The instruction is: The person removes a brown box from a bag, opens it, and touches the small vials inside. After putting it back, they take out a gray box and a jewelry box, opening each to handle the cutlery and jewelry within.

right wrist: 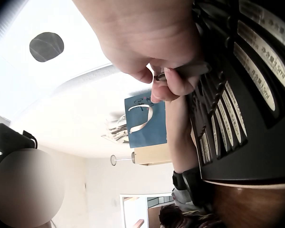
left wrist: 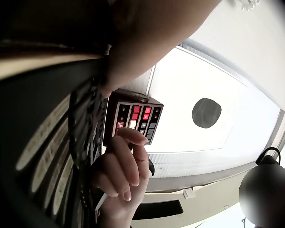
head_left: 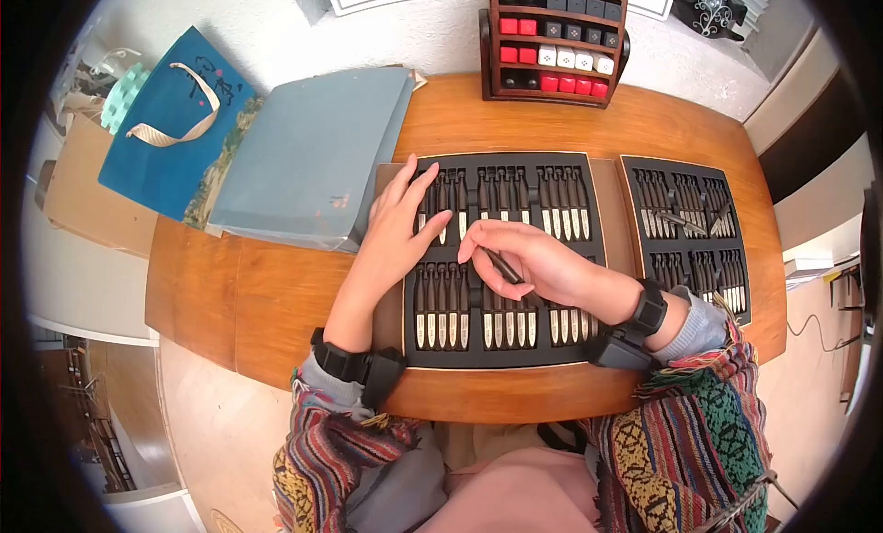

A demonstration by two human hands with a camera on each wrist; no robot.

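Note:
A black tray lies before me, filled with rows of slim dark vials that bear pale pointed labels. My left hand rests on its upper left part, fingers spread over the vials there. Above the tray's middle my right hand pinches one slim dark vial between thumb and curled fingers. In the right wrist view this vial slants out from the fingertips, partly hidden by the fingers. Printed labels on vials in the tray show "1.5ml".
A second black tray of vials lies to the right, some lying crosswise. At the back stands a wooden rack of red, white and black cubes. On the left are a grey-blue box, a blue gift bag and a cardboard box.

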